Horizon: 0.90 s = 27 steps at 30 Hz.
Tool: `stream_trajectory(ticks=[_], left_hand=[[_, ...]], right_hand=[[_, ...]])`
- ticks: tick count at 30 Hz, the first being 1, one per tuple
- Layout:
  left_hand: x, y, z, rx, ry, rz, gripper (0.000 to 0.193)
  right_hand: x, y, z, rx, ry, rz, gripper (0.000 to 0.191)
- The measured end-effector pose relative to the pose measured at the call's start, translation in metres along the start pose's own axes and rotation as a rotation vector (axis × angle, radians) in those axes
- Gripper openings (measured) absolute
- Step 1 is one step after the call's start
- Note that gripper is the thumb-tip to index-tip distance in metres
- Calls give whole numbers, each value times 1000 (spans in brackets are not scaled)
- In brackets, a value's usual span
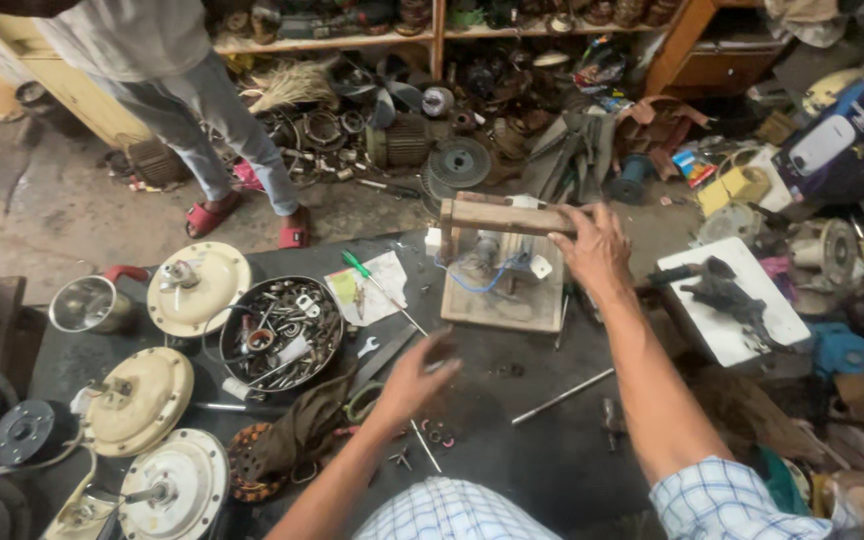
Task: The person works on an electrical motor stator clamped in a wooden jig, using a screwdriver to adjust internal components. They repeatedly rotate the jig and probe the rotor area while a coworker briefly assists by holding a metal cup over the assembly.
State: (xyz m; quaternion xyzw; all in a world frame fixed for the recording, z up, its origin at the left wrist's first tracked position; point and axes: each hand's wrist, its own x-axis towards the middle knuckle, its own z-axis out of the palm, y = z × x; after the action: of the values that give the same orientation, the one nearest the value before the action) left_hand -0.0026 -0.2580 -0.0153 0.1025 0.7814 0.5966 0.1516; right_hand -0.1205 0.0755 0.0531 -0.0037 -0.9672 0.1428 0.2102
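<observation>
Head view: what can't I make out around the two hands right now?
- Left hand: motion-blurred, so any grip on something small is unclear.
- Right hand: its palm hides the end of the wooden frame.
- Round tray: its metal bits are too small to identify.
- Standing person: cut off by the top edge.

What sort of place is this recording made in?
Most likely a small repair workshop for ceiling fans or motors. Cream fan motor housings lie on the dark workbench beside a bowl of loose metal parts, and the right hand grips a wooden frame. More parts crowd the shelves.
</observation>
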Motion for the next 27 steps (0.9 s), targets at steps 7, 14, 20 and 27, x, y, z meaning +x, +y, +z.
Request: stream_trajectory(ticks=[7,14,20,27], left_hand=[[104,53,65,-952,71,-298,76],[86,62,88,-1299,250,-237,53],[49,34,105,-1176,380,-349,52],[18,-4,119,-1144,411,-357,39]], right_hand=[[-58,-36,-42,-6,60,40,51],[-134,-70,-79,25,149,-42,56],[-179,-86,-99,20,79,-19,55],[-218,-87,-116,79,-12,-67,55]])
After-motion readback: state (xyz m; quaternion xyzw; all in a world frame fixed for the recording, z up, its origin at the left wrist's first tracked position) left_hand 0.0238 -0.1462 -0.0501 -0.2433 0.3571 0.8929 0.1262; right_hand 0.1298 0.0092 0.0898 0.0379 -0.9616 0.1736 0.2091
